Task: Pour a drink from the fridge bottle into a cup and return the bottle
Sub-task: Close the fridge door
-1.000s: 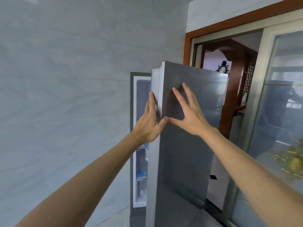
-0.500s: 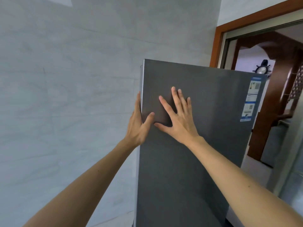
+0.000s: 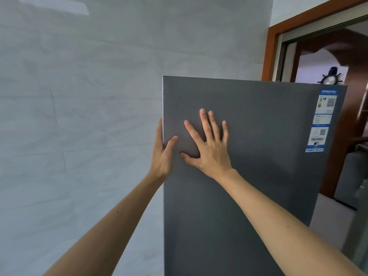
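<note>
The right hand presses flat on the fridge door, so the left hand, gripping its edge, may get pinched.

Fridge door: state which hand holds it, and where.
Left hand grips the fridge door by its left edge; right hand only presses flat on its front.
</note>
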### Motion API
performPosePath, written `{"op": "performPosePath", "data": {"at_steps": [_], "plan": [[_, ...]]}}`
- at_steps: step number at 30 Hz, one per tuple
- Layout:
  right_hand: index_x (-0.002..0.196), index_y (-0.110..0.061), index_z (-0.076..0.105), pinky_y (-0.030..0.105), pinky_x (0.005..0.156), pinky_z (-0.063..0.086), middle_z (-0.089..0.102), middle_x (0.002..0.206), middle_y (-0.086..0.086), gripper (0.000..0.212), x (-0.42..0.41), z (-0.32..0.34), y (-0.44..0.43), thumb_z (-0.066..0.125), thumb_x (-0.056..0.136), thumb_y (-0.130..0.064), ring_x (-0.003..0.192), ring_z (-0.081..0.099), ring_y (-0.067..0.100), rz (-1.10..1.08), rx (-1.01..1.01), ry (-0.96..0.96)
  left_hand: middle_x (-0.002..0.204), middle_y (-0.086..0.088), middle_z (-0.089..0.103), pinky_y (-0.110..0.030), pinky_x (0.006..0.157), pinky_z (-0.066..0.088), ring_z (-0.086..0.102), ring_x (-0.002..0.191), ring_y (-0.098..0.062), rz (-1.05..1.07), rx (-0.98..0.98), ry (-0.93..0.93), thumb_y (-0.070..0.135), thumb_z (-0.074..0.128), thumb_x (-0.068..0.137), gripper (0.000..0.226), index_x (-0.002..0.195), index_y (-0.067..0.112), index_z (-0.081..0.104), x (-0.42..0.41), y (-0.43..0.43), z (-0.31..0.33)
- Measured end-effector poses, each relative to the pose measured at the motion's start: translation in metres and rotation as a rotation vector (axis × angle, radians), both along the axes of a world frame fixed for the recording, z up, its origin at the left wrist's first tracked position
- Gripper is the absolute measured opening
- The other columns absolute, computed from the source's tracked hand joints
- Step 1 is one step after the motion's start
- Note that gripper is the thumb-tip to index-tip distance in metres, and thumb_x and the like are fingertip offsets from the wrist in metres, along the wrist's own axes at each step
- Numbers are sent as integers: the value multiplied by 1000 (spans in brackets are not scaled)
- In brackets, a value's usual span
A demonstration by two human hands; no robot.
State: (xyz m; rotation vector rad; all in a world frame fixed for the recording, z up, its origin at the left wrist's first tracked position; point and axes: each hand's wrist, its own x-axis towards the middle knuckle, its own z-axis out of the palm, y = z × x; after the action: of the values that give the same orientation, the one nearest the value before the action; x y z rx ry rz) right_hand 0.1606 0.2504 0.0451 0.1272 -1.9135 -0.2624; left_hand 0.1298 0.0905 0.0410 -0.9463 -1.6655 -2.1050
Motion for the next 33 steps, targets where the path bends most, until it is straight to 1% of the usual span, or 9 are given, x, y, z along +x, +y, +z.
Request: {"op": "performPosePath", "data": {"at_steps": [7,11,16,22,26,33], "plan": [[154,-30,31,61,118,8,15,163,15,83,-36,-1,0,53,83,-67,152,10,32,-40,2,34,149,3,51,-50,115,38,50,136,-16,-35,-4,-10,22,50,95,63,155,27,30,-42,5,2],[153,-30,33,62,118,10,17,163,15,82,-56,-2,2,54,83,-67,152,12,32,-59,3,58,148,4,52,-48,115,38,51,135,-15,-57,-13,-11,22,50,94,63,154,26,30,-63,8,2],[153,-29,33,63,117,12,18,162,16,82,-74,-3,6,55,83,-66,151,14,33,-92,23,78,148,0,52,-49,115,38,51,135,-18,-70,-16,-5,18,49,94,63,154,22,31,-85,14,2],[154,-29,33,63,117,12,20,162,16,80,-92,-4,10,50,85,-67,151,14,32,-125,33,90,147,-1,53,-46,115,39,52,134,-17,-99,-10,-31,16,48,93,65,155,21,30,-106,21,2],[154,-29,31,62,118,10,18,162,16,80,-102,-5,13,48,86,-68,151,12,31,-152,40,88,149,-1,51,-50,117,35,49,137,-20,-106,-24,-29,17,48,94,65,155,21,29,-117,24,1],[152,-29,37,62,117,13,25,160,16,80,-108,-6,15,53,82,-66,150,18,31,-140,40,139,152,-5,47,-53,118,32,45,141,-24,-133,-23,-6,17,50,94,66,156,18,27,-131,26,-4]]}}
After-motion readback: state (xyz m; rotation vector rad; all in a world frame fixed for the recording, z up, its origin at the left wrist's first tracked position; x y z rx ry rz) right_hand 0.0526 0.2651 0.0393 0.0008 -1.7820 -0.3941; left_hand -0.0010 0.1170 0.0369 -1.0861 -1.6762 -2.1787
